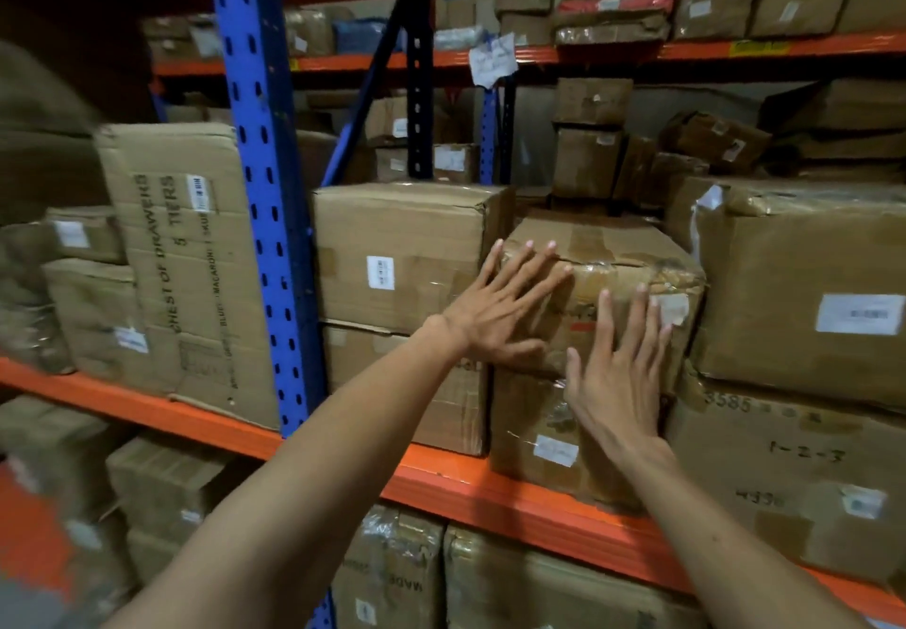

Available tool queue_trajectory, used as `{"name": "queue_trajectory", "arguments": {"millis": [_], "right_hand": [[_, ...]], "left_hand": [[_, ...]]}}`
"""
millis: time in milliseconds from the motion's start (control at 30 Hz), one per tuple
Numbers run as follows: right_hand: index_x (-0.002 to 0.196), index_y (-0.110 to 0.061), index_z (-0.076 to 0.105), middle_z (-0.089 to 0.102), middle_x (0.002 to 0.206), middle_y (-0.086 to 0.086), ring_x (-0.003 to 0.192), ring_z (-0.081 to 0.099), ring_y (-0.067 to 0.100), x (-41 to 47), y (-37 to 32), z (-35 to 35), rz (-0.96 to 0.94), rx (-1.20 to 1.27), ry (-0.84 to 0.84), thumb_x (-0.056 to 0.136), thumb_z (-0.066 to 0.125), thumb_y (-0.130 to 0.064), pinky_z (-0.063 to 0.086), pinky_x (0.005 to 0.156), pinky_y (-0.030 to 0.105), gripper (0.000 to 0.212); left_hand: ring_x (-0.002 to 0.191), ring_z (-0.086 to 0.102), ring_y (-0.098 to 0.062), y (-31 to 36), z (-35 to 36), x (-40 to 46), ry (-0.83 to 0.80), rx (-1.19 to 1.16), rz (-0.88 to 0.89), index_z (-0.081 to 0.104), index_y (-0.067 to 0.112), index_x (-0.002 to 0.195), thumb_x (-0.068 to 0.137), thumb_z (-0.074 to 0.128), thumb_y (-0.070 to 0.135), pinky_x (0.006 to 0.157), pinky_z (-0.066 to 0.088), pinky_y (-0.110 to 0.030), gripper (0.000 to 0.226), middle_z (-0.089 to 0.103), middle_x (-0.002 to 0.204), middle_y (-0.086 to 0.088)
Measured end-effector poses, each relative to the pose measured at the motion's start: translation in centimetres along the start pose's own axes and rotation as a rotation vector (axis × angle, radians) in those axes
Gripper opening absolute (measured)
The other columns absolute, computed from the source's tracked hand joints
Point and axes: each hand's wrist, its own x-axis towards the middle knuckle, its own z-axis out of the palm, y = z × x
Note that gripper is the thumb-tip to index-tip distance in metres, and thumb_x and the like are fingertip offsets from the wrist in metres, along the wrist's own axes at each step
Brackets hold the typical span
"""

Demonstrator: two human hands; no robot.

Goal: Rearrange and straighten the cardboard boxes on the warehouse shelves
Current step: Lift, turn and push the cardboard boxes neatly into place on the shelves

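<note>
A taped, crumpled cardboard box (632,260) sits on top of another plastic-wrapped box (534,427) on the orange shelf beam (490,486). My left hand (500,305) lies flat on the upper box's front face near its left edge, fingers straight and spread. My right hand (617,373) presses flat against the same front face lower down, reaching onto the seam between the two boxes. A larger box (402,256) stands to the left, stacked on one more box. A big box (809,285) stands to the right.
A blue upright post (264,216) splits the shelf bay. Left of it a tall "chest of drawers" carton (181,256) leans among smaller boxes. More boxes fill the upper shelf (711,5) and the lower level (515,584). A paper note (491,59) hangs from the upper beam.
</note>
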Motion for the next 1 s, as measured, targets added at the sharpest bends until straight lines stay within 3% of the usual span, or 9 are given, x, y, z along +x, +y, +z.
{"name": "queue_trajectory", "arguments": {"millis": [67,167,300,433,533,600,700,833,1000], "right_hand": [[0.163,-0.007,0.025,0.006,0.171,0.029,0.159,0.008,0.046,1.4,-2.5,-1.3,-0.075,0.103,0.064,0.089,0.074,-0.023,0.009,0.128,0.059,0.09],[0.16,-0.01,0.03,0.014,0.17,0.024,0.152,0.027,0.044,4.3,-7.0,-2.6,-0.075,0.299,0.068,0.092,0.071,-0.021,0.033,0.119,0.056,0.08],[0.145,-0.008,0.05,0.054,0.137,0.015,0.112,0.061,0.031,5.7,-12.6,-1.0,-0.095,0.489,0.034,0.097,0.058,-0.02,0.058,0.091,0.049,0.05],[0.164,-0.009,0.022,0.022,0.17,0.014,0.149,0.038,0.033,5.2,-16.9,2.1,0.166,0.478,-0.108,0.105,0.053,-0.028,0.035,0.117,0.04,0.069],[0.167,-0.01,-0.004,-0.005,0.176,0.012,0.159,0.016,0.032,6.1,-19.5,3.1,0.328,0.49,-0.143,0.109,0.048,-0.032,0.024,0.123,0.037,0.081],[0.167,-0.012,-0.005,-0.001,0.176,0.012,0.159,0.017,0.031,6.6,-20.6,3.9,0.4,0.499,-0.14,0.109,0.048,-0.032,0.022,0.124,0.038,0.081],[0.168,-0.013,-0.001,0.013,0.173,0.018,0.156,0.025,0.036,6.7,-20.6,5.4,0.537,0.534,-0.105,0.108,0.049,-0.037,0.024,0.124,0.045,0.081],[0.168,-0.016,0.002,0.024,0.171,0.017,0.156,0.026,0.038,5.8,-19.8,7.3,0.795,0.617,-0.263,0.104,0.039,-0.065,0.022,0.124,0.05,0.088],[0.168,-0.018,0.005,0.023,0.173,0.01,0.156,0.027,0.036,5.7,-19.2,8.1,0.83,0.66,-0.281,0.1,0.037,-0.072,0.023,0.124,0.051,0.092]], "left_hand": [[0.158,-0.005,-0.04,-2.8,-1.1,-1.9,0.152,-0.074,-0.171,0.005,0.015,0.166,0.1,0.045,0.059,0.125,-0.009,-0.059,0.089,-0.004,0.171,-0.023],[0.158,-0.001,-0.042,-8.5,-3.0,-4.8,0.219,-0.112,-0.519,0.004,0.01,0.165,0.105,0.042,0.048,0.127,0.0,-0.058,0.08,-0.004,0.17,-0.027],[0.155,0.007,-0.045,-16.2,-5.9,-8.1,0.144,-0.123,-0.797,0.007,0.004,0.164,0.109,0.037,0.047,0.127,0.008,-0.052,0.076,0.002,0.169,-0.03],[0.152,0.006,-0.051,-20.3,-6.8,-7.7,0.008,-0.198,-0.775,0.013,0.0,0.162,0.109,0.033,0.046,0.123,0.01,-0.057,0.072,0.008,0.167,-0.032],[0.149,0.02,-0.052,-20.6,-5.5,-6.3,-0.126,0.039,-0.754,0.029,-0.005,0.155,0.105,0.018,0.052,0.123,0.006,-0.062,0.076,0.033,0.156,-0.038],[0.135,0.043,-0.045,-20.1,-5.0,-6.3,-0.108,0.269,-0.667,0.056,-0.007,0.133,0.106,0.02,0.048,0.119,0.021,-0.055,0.071,0.06,0.132,-0.034],[0.122,0.05,-0.041,-20.6,-4.3,-6.7,-0.038,0.263,-0.599,0.067,-0.003,0.116,0.108,0.023,0.047,0.105,0.035,-0.049,0.067,0.07,0.113,-0.028],[0.112,0.06,-0.043,-21.9,-4.8,-5.8,-0.089,0.044,-0.671,0.062,0.0,0.123,0.107,0.016,0.058,0.098,0.043,-0.048,0.076,0.066,0.12,-0.031],[0.13,0.053,-0.041,-23.0,-6.8,-2.5,-0.199,-0.238,-0.863,0.052,0.0,0.142,0.107,0.022,0.058,0.102,0.042,-0.046,0.074,0.054,0.145,-0.022]]}}
